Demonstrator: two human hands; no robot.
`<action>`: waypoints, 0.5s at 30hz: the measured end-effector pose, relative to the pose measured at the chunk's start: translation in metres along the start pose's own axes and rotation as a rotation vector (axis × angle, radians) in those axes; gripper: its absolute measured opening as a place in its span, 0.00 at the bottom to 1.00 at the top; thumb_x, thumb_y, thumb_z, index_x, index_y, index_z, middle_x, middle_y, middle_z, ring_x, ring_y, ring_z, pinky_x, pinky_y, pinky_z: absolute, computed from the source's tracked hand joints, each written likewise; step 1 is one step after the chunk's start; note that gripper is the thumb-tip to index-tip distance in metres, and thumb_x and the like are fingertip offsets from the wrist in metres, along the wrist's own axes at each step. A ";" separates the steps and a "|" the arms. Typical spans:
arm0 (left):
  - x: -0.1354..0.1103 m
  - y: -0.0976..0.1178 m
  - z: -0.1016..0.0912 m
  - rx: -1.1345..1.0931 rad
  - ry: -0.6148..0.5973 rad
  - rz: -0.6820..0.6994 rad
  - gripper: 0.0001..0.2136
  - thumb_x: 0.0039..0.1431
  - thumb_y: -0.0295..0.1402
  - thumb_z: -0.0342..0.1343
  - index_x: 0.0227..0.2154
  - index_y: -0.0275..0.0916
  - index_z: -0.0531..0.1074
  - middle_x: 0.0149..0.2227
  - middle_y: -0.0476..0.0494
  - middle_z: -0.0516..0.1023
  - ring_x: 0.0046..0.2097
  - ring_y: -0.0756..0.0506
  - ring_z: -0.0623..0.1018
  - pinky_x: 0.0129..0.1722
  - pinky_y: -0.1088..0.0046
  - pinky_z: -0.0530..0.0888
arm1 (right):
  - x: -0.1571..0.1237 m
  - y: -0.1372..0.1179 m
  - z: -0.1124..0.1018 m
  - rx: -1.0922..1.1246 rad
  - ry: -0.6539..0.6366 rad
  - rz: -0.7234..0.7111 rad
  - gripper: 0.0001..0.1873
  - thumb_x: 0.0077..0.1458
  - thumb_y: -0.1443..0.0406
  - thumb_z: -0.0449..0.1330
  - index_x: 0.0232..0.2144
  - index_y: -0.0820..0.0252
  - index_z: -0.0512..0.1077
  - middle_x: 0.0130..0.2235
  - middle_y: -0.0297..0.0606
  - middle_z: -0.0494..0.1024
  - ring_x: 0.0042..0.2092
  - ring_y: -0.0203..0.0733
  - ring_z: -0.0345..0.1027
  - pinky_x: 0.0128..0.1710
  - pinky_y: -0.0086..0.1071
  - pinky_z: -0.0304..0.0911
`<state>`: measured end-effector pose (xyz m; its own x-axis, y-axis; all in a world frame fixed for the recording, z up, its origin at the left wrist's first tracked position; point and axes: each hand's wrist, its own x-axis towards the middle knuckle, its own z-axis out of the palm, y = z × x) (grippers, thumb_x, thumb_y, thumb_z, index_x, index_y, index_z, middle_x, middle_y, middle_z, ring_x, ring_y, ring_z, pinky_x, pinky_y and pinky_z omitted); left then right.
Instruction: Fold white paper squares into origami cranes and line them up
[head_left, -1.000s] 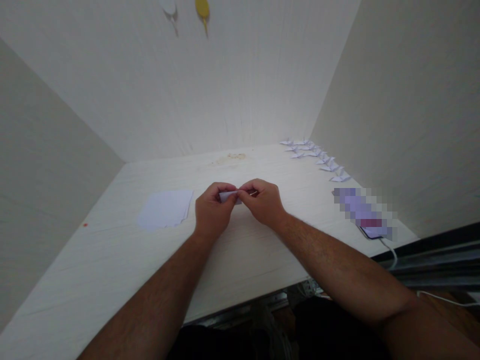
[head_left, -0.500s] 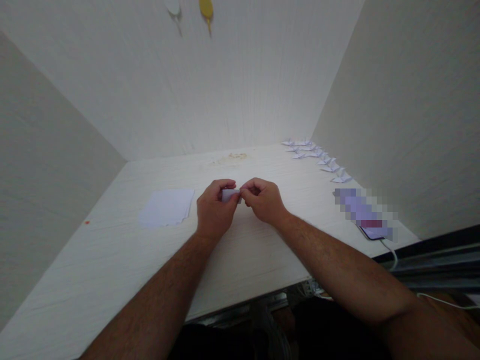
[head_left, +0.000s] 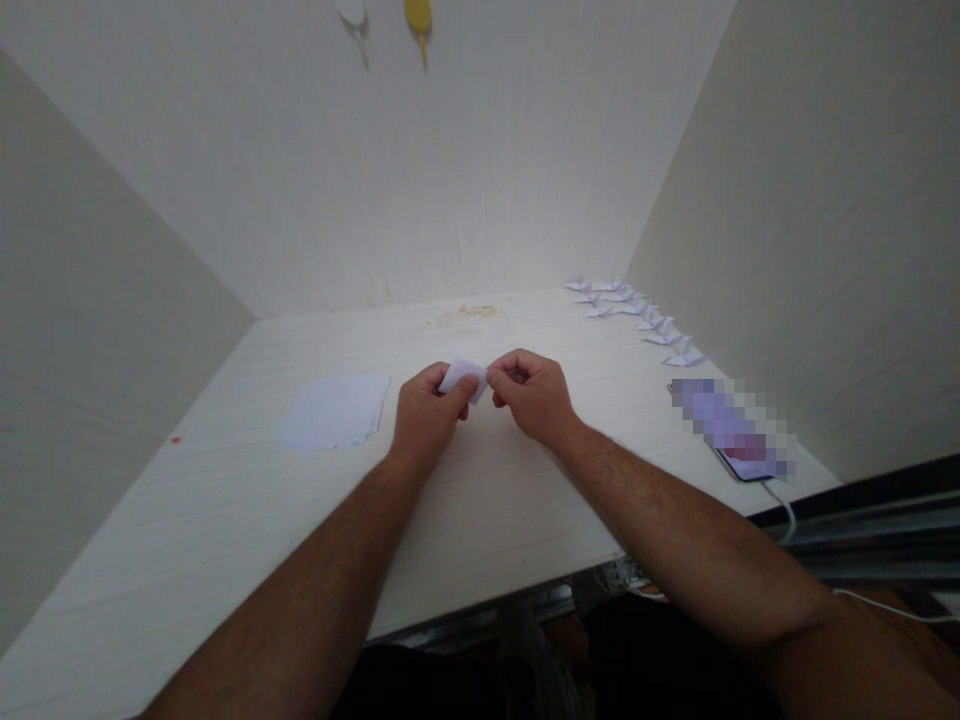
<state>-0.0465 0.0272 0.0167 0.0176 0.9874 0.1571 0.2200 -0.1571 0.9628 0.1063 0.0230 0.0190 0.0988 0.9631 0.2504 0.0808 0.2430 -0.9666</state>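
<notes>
A small folded piece of white paper (head_left: 463, 377) is held just above the middle of the white table (head_left: 225, 520). My left hand (head_left: 424, 420) pinches its left side between thumb and fingers. My right hand (head_left: 532, 396) pinches its right edge, fingers curled tight. Both hands sit close together, knuckles up. Part of the paper is hidden inside the fingers.
A stack of white paper sheets (head_left: 334, 412) lies left of my hands. Several small folded paper pieces (head_left: 637, 315) line the right wall at the back. A phone (head_left: 731, 430) with a white cable lies at the right. Walls enclose the table on three sides.
The folded paper has been turned up and shows more between my fingers. Both hands have shifted slightly away from me.
</notes>
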 end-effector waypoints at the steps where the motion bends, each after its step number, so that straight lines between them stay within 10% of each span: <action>1: 0.000 -0.001 0.000 -0.003 0.001 -0.003 0.13 0.54 0.43 0.63 0.26 0.38 0.72 0.17 0.53 0.69 0.20 0.52 0.65 0.20 0.76 0.60 | 0.000 0.000 0.000 0.007 -0.002 0.002 0.06 0.49 0.62 0.63 0.25 0.59 0.73 0.18 0.29 0.73 0.21 0.32 0.66 0.22 0.25 0.59; 15: 0.000 0.006 -0.002 0.017 0.029 -0.027 0.09 0.47 0.37 0.67 0.23 0.37 0.76 0.20 0.53 0.70 0.23 0.53 0.64 0.23 0.75 0.59 | 0.003 0.008 -0.003 -0.129 -0.070 -0.040 0.08 0.49 0.60 0.65 0.25 0.59 0.75 0.23 0.32 0.74 0.25 0.33 0.64 0.25 0.29 0.59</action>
<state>-0.0472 0.0261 0.0230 -0.0164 0.9903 0.1378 0.2365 -0.1301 0.9629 0.1100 0.0272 0.0126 0.0240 0.9598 0.2798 0.2101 0.2688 -0.9400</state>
